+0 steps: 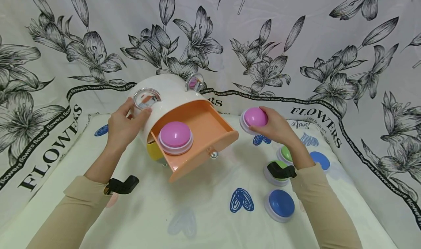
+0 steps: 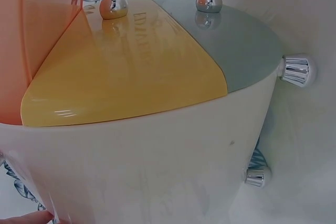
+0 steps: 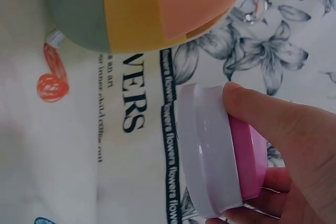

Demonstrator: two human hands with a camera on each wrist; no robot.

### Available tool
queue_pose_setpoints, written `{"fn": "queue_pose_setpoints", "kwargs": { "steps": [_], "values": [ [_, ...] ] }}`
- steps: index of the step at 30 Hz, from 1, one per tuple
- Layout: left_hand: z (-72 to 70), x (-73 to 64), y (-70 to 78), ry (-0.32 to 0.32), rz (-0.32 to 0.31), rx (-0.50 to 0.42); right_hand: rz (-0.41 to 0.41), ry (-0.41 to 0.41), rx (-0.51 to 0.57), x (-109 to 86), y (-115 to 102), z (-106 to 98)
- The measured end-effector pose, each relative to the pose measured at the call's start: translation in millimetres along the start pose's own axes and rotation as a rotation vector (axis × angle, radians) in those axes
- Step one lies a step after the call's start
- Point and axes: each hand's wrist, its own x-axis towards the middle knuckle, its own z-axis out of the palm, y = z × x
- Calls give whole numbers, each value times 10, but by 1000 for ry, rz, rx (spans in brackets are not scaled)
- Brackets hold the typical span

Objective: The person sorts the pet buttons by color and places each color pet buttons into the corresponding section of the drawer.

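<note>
A rounded white box (image 1: 164, 85) with chrome rings on top stands tilted, its orange drawer (image 1: 204, 121) pulled out. Inside the drawer lies a pink-topped button (image 1: 175, 134) with a white base. My left hand (image 1: 126, 123) grips the box's upper left side by a chrome ring (image 1: 147, 98); only a fingertip shows low in the left wrist view. To the right of the drawer, my right hand (image 1: 274, 124) holds a second pink button (image 1: 255, 117) in the air, thumb and fingers around its sides. Below the orange drawer are yellow (image 2: 126, 72) and grey (image 2: 226, 45) drawer fronts with chrome knobs.
Two green-topped buttons (image 1: 287, 153) and a blue-topped one (image 1: 281, 204) lie on the right of the white, heart-printed cloth (image 1: 210, 219). Another blue disc (image 1: 319, 160) shows beyond my right wrist. A flower-printed curtain (image 1: 236, 7) hangs behind.
</note>
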Motion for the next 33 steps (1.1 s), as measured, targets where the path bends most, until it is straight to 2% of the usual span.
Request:
{"fn": "queue_pose_setpoints", "kwargs": {
  "steps": [7, 19, 27, 33],
  "values": [
    [-2, -1, 3, 1, 7, 2, -42, 34, 1, 52, -226, -74],
    [-3, -4, -18, 6, 38, -7, -117, 21, -22, 99, -626, -133],
    [-3, -7, -19, 4, 35, -19, -179, -16, -44, 113, -872, -121],
    [-4, 6, -15, 2, 30, -20, -235, -84, -57, 159, -985, -67]
  ]
}}
